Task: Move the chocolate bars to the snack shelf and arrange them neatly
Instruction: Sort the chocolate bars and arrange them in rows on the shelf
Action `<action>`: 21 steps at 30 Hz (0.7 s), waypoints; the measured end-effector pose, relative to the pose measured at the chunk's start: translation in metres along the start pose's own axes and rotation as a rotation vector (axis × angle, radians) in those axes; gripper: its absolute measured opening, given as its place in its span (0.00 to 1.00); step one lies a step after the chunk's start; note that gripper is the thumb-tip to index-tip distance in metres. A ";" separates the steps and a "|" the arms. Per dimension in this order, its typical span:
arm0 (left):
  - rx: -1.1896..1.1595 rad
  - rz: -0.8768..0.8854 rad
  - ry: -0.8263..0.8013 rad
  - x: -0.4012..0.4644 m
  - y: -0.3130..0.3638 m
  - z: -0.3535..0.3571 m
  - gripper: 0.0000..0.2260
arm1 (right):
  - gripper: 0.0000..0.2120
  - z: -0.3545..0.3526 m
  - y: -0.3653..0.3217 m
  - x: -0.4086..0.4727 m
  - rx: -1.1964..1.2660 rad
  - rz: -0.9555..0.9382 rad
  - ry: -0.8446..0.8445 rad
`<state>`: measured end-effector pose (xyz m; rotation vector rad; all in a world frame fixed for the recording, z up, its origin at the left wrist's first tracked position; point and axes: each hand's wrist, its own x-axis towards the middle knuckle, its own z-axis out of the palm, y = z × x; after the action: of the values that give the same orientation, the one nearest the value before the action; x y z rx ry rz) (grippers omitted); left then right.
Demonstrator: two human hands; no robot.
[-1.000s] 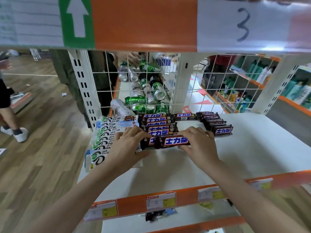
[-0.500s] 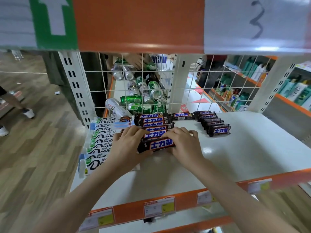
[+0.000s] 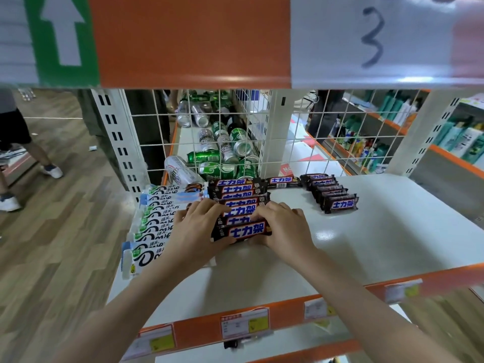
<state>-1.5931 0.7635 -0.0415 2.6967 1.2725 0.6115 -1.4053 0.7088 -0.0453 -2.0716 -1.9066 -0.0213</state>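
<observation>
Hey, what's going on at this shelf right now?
A person is stocking chocolate bars on a white shelf. The left hand and right hand hold the two ends of the front chocolate bar, setting it at the near end of a row of like bars. A second, shorter row lies to the right, with white-wrapped snack packs on the left. Drink cans are piled behind the wire mesh.

Both hands have pushed the front chocolate bar [image 3: 242, 231] back against the row.
</observation>
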 end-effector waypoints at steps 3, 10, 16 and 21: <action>0.010 -0.008 -0.006 0.000 0.001 -0.001 0.26 | 0.18 0.002 -0.001 -0.001 0.020 0.008 0.015; 0.015 -0.014 0.003 -0.001 0.008 -0.002 0.25 | 0.22 -0.009 0.001 -0.006 0.014 -0.019 0.009; 0.025 -0.041 0.016 -0.001 0.026 -0.004 0.25 | 0.20 -0.029 0.014 -0.022 0.023 0.001 0.054; -0.005 0.015 0.014 -0.004 0.063 0.001 0.23 | 0.17 -0.048 0.042 -0.050 -0.016 0.061 0.051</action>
<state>-1.5499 0.7197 -0.0282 2.7052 1.2529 0.6350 -1.3601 0.6461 -0.0203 -2.1180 -1.8184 -0.0746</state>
